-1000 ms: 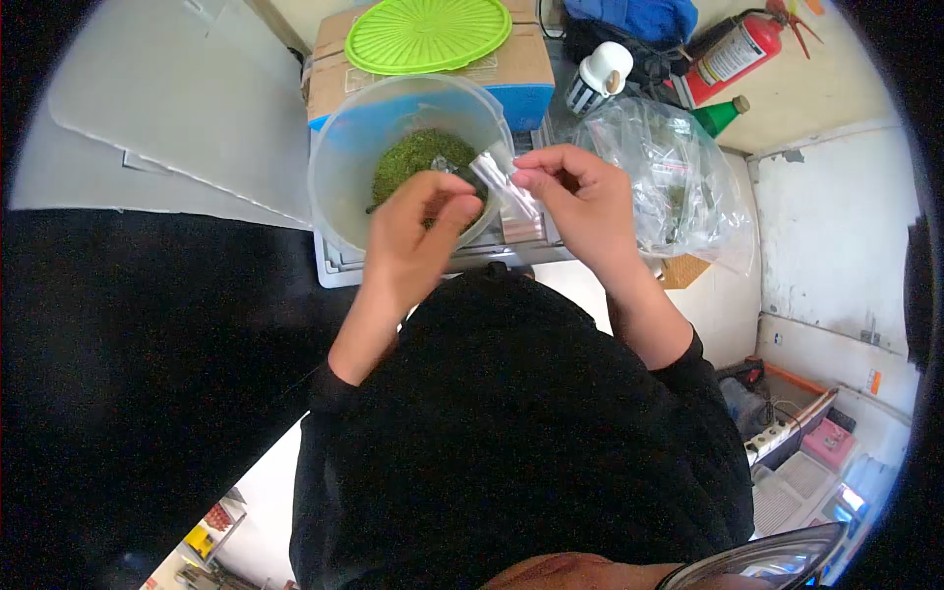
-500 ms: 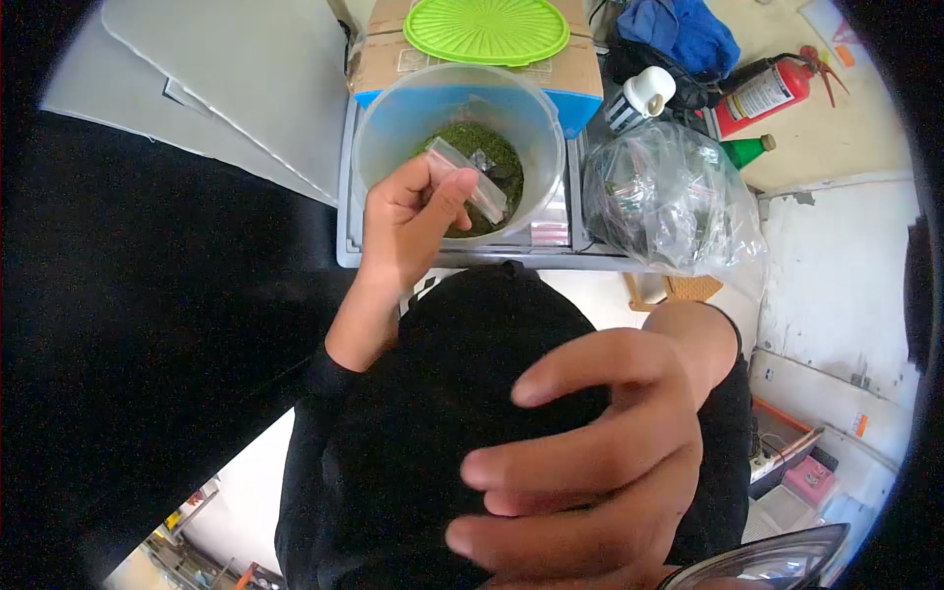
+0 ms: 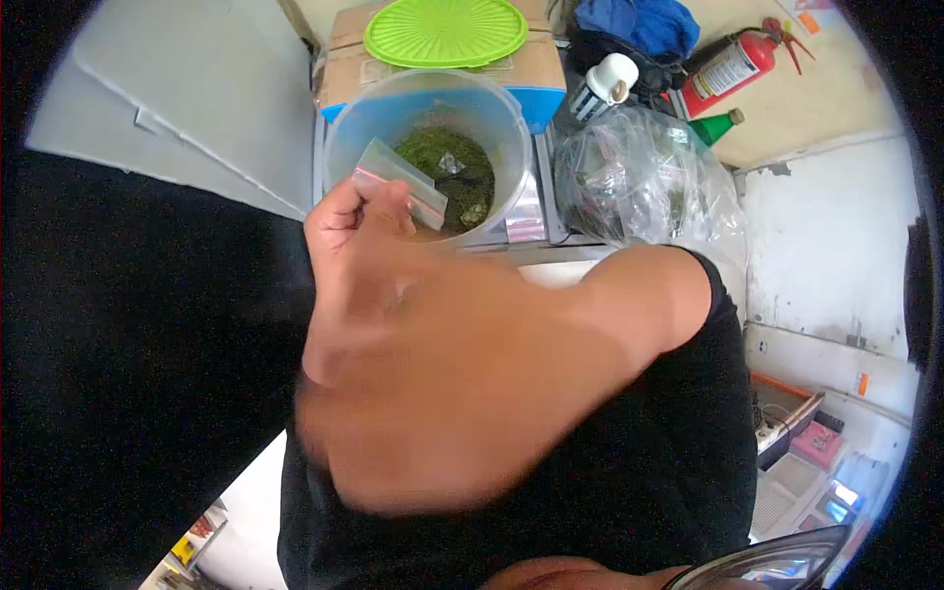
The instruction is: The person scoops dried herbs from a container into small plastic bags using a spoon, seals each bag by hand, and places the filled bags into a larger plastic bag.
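Clock positions are taken from the centre of the tub. My left hand (image 3: 339, 231) is at 8 o'clock, thumb and forefinger clamped on a small clear zip bag (image 3: 401, 182) with a pink line along its edges; the bag lies over the tub's near-left side, at 7 o'clock. My right hand (image 3: 433, 369) is at 6 o'clock, close to the lens and blurred; I cannot tell whether its fingers are together or apart.

The translucent tub (image 3: 511, 162) contains green flaky material (image 3: 418, 147). At 12 o'clock a ribbed green lid (image 3: 447, 31) rests on a cardboard box (image 3: 539, 67).

Labels: at between 2 and 3 o'clock the red fire extinguisher (image 3: 752, 59) carries a white label (image 3: 726, 77), its print too small to read. The white-capped flask (image 3: 605, 87), nearer on that bearing, has dark markings, likewise illegible. At 3 o'clock sits a large clear plastic bag (image 3: 644, 182), a green bottle (image 3: 716, 127) just beyond it
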{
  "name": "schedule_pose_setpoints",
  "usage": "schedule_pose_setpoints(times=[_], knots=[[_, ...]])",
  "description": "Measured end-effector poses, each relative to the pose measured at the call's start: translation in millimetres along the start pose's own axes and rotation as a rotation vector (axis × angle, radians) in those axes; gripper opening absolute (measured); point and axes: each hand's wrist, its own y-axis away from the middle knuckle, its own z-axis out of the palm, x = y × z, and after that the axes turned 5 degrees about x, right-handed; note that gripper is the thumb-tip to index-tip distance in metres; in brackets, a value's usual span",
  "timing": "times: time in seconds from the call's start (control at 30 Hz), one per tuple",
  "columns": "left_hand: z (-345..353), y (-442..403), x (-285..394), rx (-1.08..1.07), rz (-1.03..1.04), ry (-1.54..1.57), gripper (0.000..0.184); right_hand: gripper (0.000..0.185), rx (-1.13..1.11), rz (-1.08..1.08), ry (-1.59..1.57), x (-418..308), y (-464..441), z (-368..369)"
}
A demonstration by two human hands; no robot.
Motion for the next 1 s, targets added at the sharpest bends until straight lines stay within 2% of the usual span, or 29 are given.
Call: schedule_pose_setpoints(times=[0.03, 0.1, 0.17, 0.23, 0.33, 0.43, 0.63, 0.67, 0.77, 0.8, 0.9, 0.93, 1.0], knots=[[0, 1, 2, 0.017, 0.058, -0.07, 0.011, 0.014, 0.192, 0.197, 0.03, 19, 14, 4], [4, 5, 4, 0.065, 0.165, -0.214, 0.012, 0.016, 0.425, 0.587, -0.006, 44, 35, 16], [-2, 2, 2, -0.053, 0.292, -0.306, 0.012, 0.021, 0.5, 0.896, -0.104, 48, 48, 25], [-6, 0, -2, -0.116, 0.355, -0.45, 0.012, 0.019, 0.451, 1.062, -0.366, 50, 61, 28], [-4, 0, -4, -0.122, 0.235, -0.37, 0.015, 0.01, 0.45, 0.895, -0.185, 54, 72, 34], [2, 0, -4, -0.118, 0.202, -0.381, 0.016, 0.008, 0.5, 0.963, -0.195, 46, 64, 32], [-3, -6, -12, -0.064, 0.191, -0.555, 0.019, 0.01, 0.405, 0.878, 0.161, 63, 74, 47], [-6, -6, -14, -0.058, 0.176, -0.595, 0.02, 0.012, 0.427, 0.802, 0.362, 72, 79, 48], [-7, -2, -13, -0.022, 0.053, -0.524, 0.023, 0.016, 0.366, 0.844, 0.295, 76, 75, 36], [-13, -5, -8, -0.016, 0.03, -0.55, 0.023, 0.013, 0.318, 0.782, 0.251, 75, 73, 32], [-25, -13, 13, -0.029, -0.075, -0.53, 0.026, 0.012, -0.238, 0.492, 0.278, 77, 63, 14], [-32, -17, 19, -0.057, -0.115, -0.579, 0.021, 0.012, -0.228, 0.46, 0.222, 79, 59, 12], [-34, -21, 21, -0.066, 0.025, -0.579, 0.014, 0.011, -0.198, 0.396, 0.119, 87, 52, 11]])
